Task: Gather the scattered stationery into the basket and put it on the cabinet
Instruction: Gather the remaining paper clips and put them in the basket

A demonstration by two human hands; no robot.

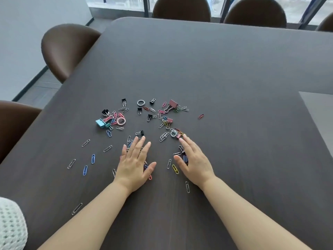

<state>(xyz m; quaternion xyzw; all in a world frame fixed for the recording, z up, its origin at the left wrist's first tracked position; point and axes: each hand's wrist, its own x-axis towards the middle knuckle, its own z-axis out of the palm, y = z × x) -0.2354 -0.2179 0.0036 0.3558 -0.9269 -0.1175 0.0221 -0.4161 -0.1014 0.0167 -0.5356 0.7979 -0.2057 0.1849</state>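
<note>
The dark table (225,69) fills my view, brown chairs (66,49) ringing it from nine to one o'clock. My left hand (134,163) and right hand (193,159) lie flat on it, palms down, fingers spread wide, holding nothing, with some clips partly hidden beneath them. Scattered stationery fans out from my hands towards twelve: a pink binder clip (172,105) at one o'clock, a teal binder clip (100,123) at eleven, small black ones between, then loose paper clips (93,158) at nine.
</note>
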